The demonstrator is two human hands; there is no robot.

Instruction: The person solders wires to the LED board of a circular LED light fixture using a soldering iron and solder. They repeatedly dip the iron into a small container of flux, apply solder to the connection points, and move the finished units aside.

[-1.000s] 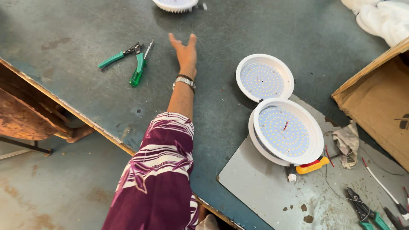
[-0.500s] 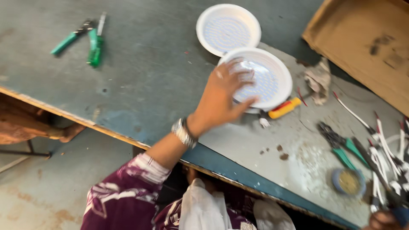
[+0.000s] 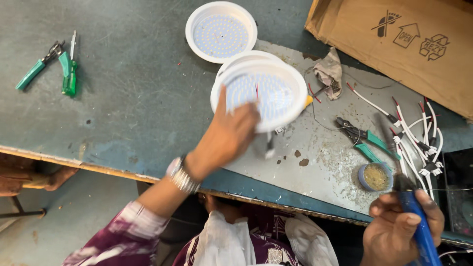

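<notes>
My left hand grips a round white LED light panel by its near edge and holds it tilted just above the grey metal sheet. A second white panel rim peeks out beneath it. Another white LED panel lies flat farther back on the table. At the bottom right, my right hand is closed around a blue-handled soldering iron, its dark tip pointing up over the sheet.
Green-handled pliers and cutters lie at far left. More green pliers, a small round tin, several white wires with connectors, a crumpled rag and a cardboard box crowd the right side.
My left hand swung from the far table over to the LED panel, took hold of it and lifted it. My right hand with the soldering iron has come into view.
</notes>
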